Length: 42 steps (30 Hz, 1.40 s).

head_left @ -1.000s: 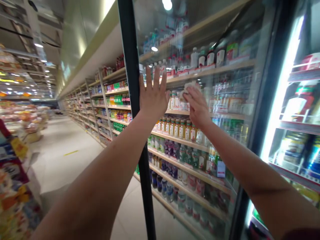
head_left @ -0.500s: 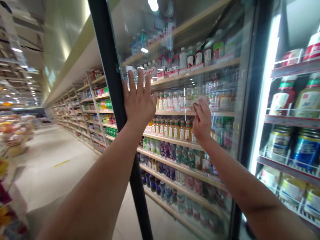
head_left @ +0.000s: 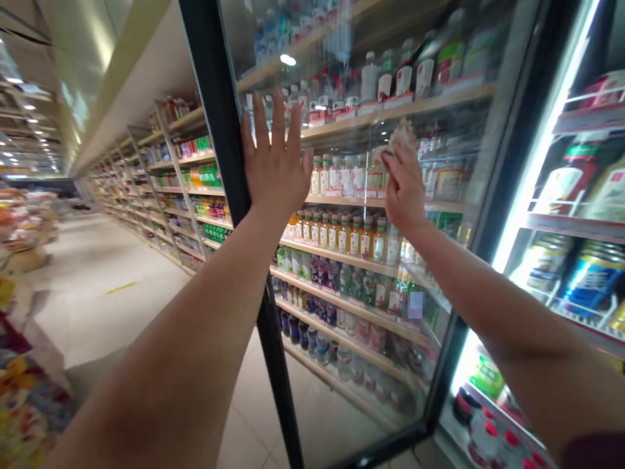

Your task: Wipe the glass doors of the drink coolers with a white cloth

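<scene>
A glass fridge door [head_left: 342, 365] with a black frame [head_left: 215, 98] stands swung out in front of me. My left hand [head_left: 276, 163] lies flat with fingers spread on the glass, beside the frame's left upright. Farther right, my right hand [head_left: 405, 189] is closed on a crumpled pale cloth [head_left: 403, 138] held against the pane. Whether it is fabric or paper I cannot tell for sure. Bottles on shelves show through the glass behind both hands.
To the right is the lit fridge interior with bottles and cans [head_left: 593, 277] on wire shelves. Long drink shelves [head_left: 170, 176] run away at the left along a pale floor aisle [head_left: 112, 312]. Packaged goods [head_left: 29, 391] stand at the left edge.
My right hand has moved up the glass with the cloth. My left hand stays flat by the frame. The view has tilted down, showing the door's bottom edge.
</scene>
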Each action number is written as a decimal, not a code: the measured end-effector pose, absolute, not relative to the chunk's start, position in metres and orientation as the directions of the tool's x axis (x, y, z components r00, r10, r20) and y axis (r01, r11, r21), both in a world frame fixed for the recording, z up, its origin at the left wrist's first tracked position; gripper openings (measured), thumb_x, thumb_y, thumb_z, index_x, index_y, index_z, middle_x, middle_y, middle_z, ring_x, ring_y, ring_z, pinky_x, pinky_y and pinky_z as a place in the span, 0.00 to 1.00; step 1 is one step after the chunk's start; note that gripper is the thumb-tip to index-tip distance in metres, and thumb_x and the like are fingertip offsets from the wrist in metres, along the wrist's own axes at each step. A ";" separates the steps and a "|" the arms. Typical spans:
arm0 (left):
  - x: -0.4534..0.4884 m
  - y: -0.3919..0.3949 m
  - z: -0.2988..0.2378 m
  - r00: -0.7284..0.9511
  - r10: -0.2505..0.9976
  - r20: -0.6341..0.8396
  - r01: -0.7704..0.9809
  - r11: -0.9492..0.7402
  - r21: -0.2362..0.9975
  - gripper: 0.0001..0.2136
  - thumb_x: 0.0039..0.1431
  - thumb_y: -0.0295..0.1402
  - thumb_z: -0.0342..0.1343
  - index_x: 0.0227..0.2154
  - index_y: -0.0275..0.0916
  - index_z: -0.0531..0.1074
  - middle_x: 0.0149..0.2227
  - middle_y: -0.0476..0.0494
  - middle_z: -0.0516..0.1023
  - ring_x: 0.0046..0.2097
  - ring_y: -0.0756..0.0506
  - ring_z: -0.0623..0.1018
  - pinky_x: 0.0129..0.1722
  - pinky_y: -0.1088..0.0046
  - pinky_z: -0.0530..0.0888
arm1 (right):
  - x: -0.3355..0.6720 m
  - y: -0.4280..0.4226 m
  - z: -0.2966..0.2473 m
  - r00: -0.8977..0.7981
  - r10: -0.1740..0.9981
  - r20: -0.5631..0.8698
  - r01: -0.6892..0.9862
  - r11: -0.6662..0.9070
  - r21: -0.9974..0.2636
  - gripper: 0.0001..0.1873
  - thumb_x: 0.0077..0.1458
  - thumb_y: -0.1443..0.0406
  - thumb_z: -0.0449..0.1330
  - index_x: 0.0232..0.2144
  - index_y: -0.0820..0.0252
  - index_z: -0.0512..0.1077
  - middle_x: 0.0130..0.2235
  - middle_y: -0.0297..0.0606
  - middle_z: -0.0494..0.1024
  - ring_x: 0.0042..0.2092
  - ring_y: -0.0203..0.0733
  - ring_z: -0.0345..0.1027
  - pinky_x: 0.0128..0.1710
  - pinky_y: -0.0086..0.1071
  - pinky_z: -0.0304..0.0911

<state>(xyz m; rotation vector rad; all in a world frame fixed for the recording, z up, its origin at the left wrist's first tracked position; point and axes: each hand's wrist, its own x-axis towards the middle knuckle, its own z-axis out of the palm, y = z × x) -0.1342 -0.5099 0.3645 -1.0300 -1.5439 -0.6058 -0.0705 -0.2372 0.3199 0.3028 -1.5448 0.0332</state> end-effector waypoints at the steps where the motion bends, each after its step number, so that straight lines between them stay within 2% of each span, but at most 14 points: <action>1: -0.133 -0.510 0.364 0.011 0.283 0.959 0.860 0.486 -0.153 0.47 0.58 0.61 0.47 0.73 0.43 0.37 0.72 0.68 0.47 0.67 0.50 0.11 0.62 0.58 0.07 | -0.072 -0.240 0.329 0.013 -0.191 0.981 -0.219 0.957 0.190 0.26 0.68 0.67 0.43 0.65 0.48 0.62 0.67 0.34 0.62 0.71 0.46 0.49 0.71 0.56 0.49; 3: -0.130 -0.510 0.364 0.008 0.276 0.961 0.840 0.520 -0.156 0.46 0.59 0.59 0.45 0.73 0.43 0.37 0.72 0.67 0.47 0.68 0.52 0.13 0.65 0.58 0.10 | -0.075 -0.244 0.347 0.004 -0.218 0.976 -0.234 0.949 0.213 0.27 0.68 0.67 0.44 0.66 0.49 0.61 0.68 0.35 0.61 0.71 0.45 0.49 0.72 0.53 0.49; 6: -0.122 -0.511 0.362 -0.015 0.251 0.968 0.767 0.623 -0.150 0.45 0.55 0.56 0.45 0.72 0.43 0.41 0.72 0.66 0.49 0.69 0.53 0.16 0.72 0.54 0.24 | -0.076 -0.255 0.360 0.069 -0.196 0.978 -0.224 0.952 0.207 0.28 0.67 0.67 0.45 0.67 0.50 0.58 0.69 0.37 0.60 0.71 0.43 0.51 0.72 0.49 0.52; 8: -0.118 -0.511 0.361 -0.035 0.237 0.971 0.718 0.682 -0.140 0.44 0.51 0.52 0.47 0.71 0.46 0.42 0.71 0.67 0.51 0.69 0.53 0.16 0.74 0.49 0.33 | -0.075 -0.269 0.345 0.123 -0.188 0.975 -0.234 0.949 0.212 0.28 0.67 0.67 0.46 0.68 0.49 0.57 0.68 0.37 0.61 0.70 0.44 0.53 0.71 0.52 0.54; 10: -0.116 -0.511 0.360 -0.048 0.235 0.971 0.700 0.701 -0.135 0.45 0.48 0.48 0.49 0.71 0.48 0.41 0.71 0.69 0.51 0.70 0.51 0.17 0.74 0.46 0.36 | -0.072 -0.288 0.306 0.129 -0.227 0.965 -0.272 0.928 0.255 0.30 0.67 0.69 0.46 0.69 0.48 0.55 0.69 0.37 0.60 0.70 0.46 0.54 0.70 0.55 0.55; 11: -0.116 -0.511 0.360 -0.051 0.237 0.970 0.704 0.697 -0.133 0.46 0.48 0.48 0.49 0.71 0.48 0.41 0.72 0.68 0.48 0.71 0.49 0.19 0.74 0.47 0.36 | -0.069 -0.297 0.280 0.115 -0.268 0.957 -0.292 0.911 0.290 0.31 0.67 0.70 0.46 0.69 0.46 0.54 0.69 0.36 0.60 0.70 0.46 0.53 0.69 0.55 0.56; 14: -0.117 -0.510 0.360 -0.046 0.231 0.972 0.741 0.660 -0.122 0.45 0.54 0.52 0.50 0.72 0.48 0.39 0.73 0.66 0.43 0.72 0.46 0.22 0.74 0.50 0.32 | -0.061 -0.313 0.210 -0.025 -0.518 0.855 -0.340 0.808 0.480 0.35 0.64 0.72 0.51 0.70 0.43 0.53 0.67 0.34 0.64 0.71 0.45 0.52 0.69 0.51 0.59; 17: -0.119 -0.509 0.360 -0.045 0.226 0.973 0.751 0.650 -0.116 0.41 0.61 0.52 0.47 0.73 0.47 0.39 0.73 0.66 0.42 0.72 0.45 0.22 0.73 0.51 0.27 | -0.054 -0.310 0.189 -0.095 -0.644 0.759 -0.378 0.729 0.571 0.33 0.63 0.73 0.53 0.68 0.49 0.58 0.63 0.38 0.70 0.70 0.44 0.54 0.68 0.48 0.59; 19: -0.117 -0.509 0.359 -0.053 0.222 0.974 0.738 0.665 -0.112 0.38 0.64 0.48 0.47 0.73 0.45 0.40 0.73 0.62 0.42 0.73 0.44 0.24 0.74 0.50 0.29 | -0.051 -0.305 0.200 -0.091 -0.626 0.774 -0.376 0.741 0.556 0.33 0.63 0.73 0.53 0.68 0.52 0.59 0.63 0.43 0.70 0.70 0.46 0.54 0.68 0.50 0.59; 24: -0.107 -0.511 0.351 -0.041 0.197 0.980 0.703 0.702 -0.112 0.34 0.65 0.35 0.46 0.72 0.44 0.45 0.74 0.52 0.45 0.74 0.41 0.37 0.74 0.49 0.42 | -0.049 -0.310 0.203 -0.070 -0.472 0.879 -0.341 0.839 0.424 0.34 0.62 0.74 0.53 0.69 0.52 0.57 0.66 0.46 0.66 0.70 0.51 0.53 0.66 0.57 0.61; 30: -0.102 -0.512 0.333 -0.020 0.281 0.959 0.696 0.693 -0.189 0.30 0.66 0.29 0.44 0.70 0.34 0.52 0.73 0.43 0.47 0.74 0.39 0.43 0.74 0.51 0.44 | -0.040 -0.320 0.155 -0.213 -0.568 0.795 -0.347 0.805 0.482 0.31 0.64 0.72 0.51 0.67 0.51 0.61 0.63 0.43 0.70 0.69 0.50 0.56 0.66 0.54 0.63; 33: -0.102 -0.512 0.327 -0.017 0.300 0.954 0.691 0.693 -0.205 0.29 0.66 0.28 0.43 0.70 0.33 0.53 0.73 0.41 0.48 0.74 0.38 0.44 0.74 0.49 0.43 | -0.036 -0.321 0.152 -0.245 -0.540 0.805 -0.339 0.826 0.451 0.31 0.64 0.72 0.51 0.67 0.51 0.60 0.64 0.43 0.68 0.69 0.50 0.55 0.66 0.55 0.62; 37: -0.103 -0.511 0.326 -0.003 0.298 0.954 0.690 0.692 -0.214 0.28 0.67 0.28 0.42 0.70 0.34 0.53 0.73 0.40 0.48 0.74 0.37 0.45 0.74 0.46 0.44 | -0.033 -0.325 0.141 -0.257 -0.491 0.832 -0.343 0.852 0.396 0.35 0.64 0.73 0.50 0.70 0.48 0.53 0.66 0.42 0.65 0.70 0.50 0.54 0.66 0.56 0.62; 42: -0.103 -0.510 0.322 0.020 0.291 0.956 0.672 0.705 -0.229 0.28 0.66 0.25 0.41 0.69 0.31 0.54 0.73 0.38 0.49 0.74 0.36 0.46 0.74 0.46 0.45 | -0.031 -0.323 0.117 -0.327 -0.508 0.797 -0.333 0.851 0.406 0.37 0.63 0.73 0.49 0.71 0.47 0.51 0.67 0.40 0.64 0.69 0.50 0.54 0.65 0.55 0.63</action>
